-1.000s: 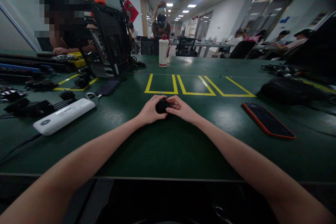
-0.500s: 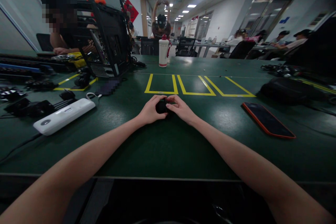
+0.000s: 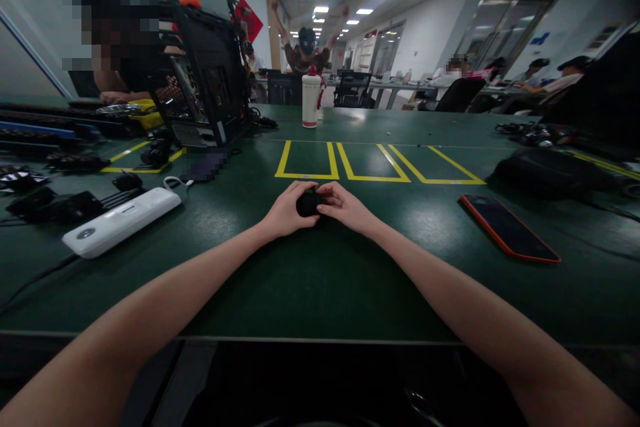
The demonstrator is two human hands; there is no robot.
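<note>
**Two hands on one small black object**

One small, rounded black object sits between both hands, low over the dark green table top, just short of the nearest yellow taped rectangle. What the object is cannot be told; it is mostly covered.

Left hand: fingers curled over the object's left side and top, closed on it. Right hand: thumb and fingertips pinched together on the object's right end. Both forearms reach in from the near table edge.

Beyond the hands, three yellow taped outlines lie side by side. Past them, a white cylindrical bottle with a red cap stands upright, well apart.

Right of the hands, a dark smartphone in an orange case lies flat, screen up. Farther right, a black bag.

Left, a long white plastic power strip lies aslant, with black cabled parts near it. Behind it, an open black computer chassis stands tilted. A seated person is behind it.
</note>
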